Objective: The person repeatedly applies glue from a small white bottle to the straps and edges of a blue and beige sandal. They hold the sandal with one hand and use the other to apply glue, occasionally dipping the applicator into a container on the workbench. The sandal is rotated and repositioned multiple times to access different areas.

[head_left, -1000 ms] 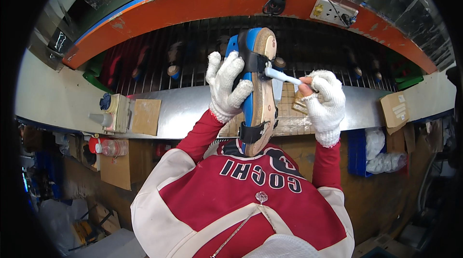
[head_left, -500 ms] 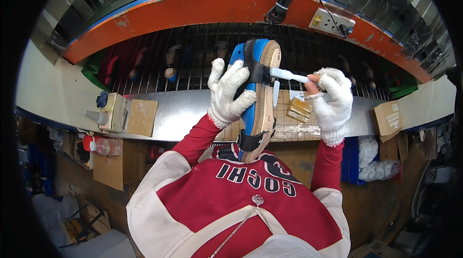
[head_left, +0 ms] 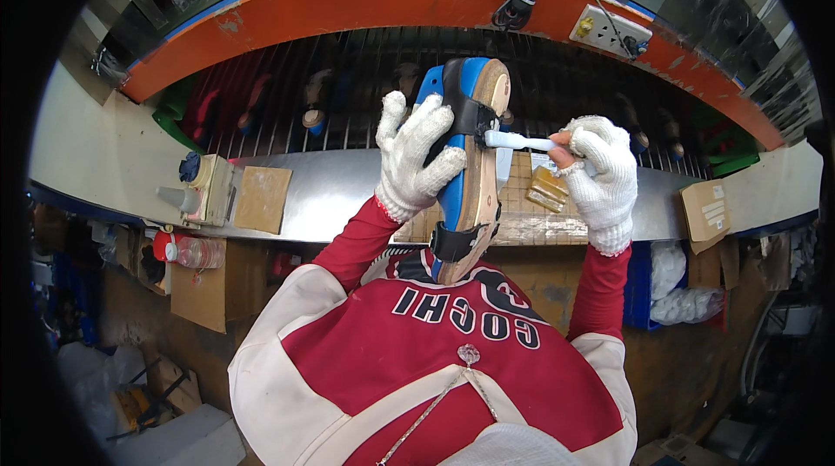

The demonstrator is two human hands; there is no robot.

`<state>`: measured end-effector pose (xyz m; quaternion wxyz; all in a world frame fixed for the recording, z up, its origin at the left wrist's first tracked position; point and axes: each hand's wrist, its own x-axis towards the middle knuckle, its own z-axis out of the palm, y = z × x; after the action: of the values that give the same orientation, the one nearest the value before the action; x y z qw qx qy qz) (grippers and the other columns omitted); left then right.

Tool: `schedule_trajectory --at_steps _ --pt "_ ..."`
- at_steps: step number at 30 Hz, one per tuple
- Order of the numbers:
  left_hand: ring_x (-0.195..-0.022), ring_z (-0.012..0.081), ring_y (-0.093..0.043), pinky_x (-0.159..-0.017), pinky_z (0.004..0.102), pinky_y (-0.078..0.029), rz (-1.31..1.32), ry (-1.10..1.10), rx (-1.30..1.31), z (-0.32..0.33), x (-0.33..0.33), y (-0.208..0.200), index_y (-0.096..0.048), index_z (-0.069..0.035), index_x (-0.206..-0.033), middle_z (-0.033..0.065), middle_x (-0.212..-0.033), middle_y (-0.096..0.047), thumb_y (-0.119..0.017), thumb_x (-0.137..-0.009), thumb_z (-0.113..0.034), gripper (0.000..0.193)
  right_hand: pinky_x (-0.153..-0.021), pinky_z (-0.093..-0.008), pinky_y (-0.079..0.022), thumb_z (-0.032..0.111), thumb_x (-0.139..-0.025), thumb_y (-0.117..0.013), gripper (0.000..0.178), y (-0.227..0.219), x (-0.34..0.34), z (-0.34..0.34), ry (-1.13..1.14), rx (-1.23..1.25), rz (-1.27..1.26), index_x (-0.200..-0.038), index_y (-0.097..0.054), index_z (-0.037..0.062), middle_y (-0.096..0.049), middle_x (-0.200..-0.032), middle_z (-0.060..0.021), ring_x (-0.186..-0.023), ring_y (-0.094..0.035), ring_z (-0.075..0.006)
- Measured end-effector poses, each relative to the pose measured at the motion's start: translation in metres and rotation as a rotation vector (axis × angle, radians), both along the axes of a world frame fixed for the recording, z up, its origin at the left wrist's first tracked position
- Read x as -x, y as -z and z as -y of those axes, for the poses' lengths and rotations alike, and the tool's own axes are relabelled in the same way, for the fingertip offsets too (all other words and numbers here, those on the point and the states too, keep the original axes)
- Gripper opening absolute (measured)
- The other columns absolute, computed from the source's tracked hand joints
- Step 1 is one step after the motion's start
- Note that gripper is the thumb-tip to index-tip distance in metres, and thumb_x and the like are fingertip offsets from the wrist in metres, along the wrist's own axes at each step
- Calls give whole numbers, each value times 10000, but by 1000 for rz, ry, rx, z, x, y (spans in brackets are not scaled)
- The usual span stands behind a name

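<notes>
A sandal (head_left: 484, 172) with black straps and a brown sole sits on a blue shoe last (head_left: 451, 199), tilted with its underside turned to the right. My left hand (head_left: 415, 159), in a white knit glove, grips it from the left side, fingers spread along the blue last. Gloved as well but with bare fingertips showing, my right hand (head_left: 598, 177) pinches the handle of a small pale brush (head_left: 520, 141). The brush's head touches the sole's edge beside a black strap; its bristles are not clear. The sandal's lower end comes close to my chest.
Behind a metal ledge (head_left: 317, 196), a rack of bars (head_left: 352, 131) carries several other shoes. An orange beam (head_left: 348, 9) with a power strip (head_left: 611, 31) crosses above. A yellowish block (head_left: 547, 188) lies on a gridded mat (head_left: 517, 227). A container (head_left: 209, 190) stands left.
The view has shifted slightly. The sandal and both hands keep nearly the same grip, and the brush head sits a little lower along the sole's edge.
</notes>
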<state>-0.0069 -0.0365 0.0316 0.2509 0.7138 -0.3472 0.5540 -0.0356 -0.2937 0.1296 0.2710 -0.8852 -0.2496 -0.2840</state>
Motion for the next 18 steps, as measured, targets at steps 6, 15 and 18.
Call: schedule_trajectory --at_steps 6,15,18 --pt "-1194 394 -596 -1097 669 -247 -7 -32 10 -6 2 1 -562 -261 -1182 188 -1302 -574 -756 -742 -174 488 -748 -331 -438 176 -762 -806 173 15 8 -6 -43 -78 -45 -907 -751 100 -663 -917 -39 -834 -551 -209" --pt "-1213 384 -583 -1112 657 -219 5 -105 58 -13 0 8 -511 -223 -1286 205 -1338 -547 -765 -770 -255 575 -765 -321 -465 123 -739 -831 196 43 27 -22 -81 -256 -171 -910 -754 69 -668 -907 -52 -896 -572 -202" --pt "-1213 381 -582 -1110 657 -222 -7 -141 57 -15 -1 12 -509 -207 -1283 210 -1338 -547 -764 -780 -278 569 -779 -328 -458 119 -722 -842 207 50 33 -26 -72 -244 -118 -905 -757 75 -668 -904 -50 -907 -565 -218"
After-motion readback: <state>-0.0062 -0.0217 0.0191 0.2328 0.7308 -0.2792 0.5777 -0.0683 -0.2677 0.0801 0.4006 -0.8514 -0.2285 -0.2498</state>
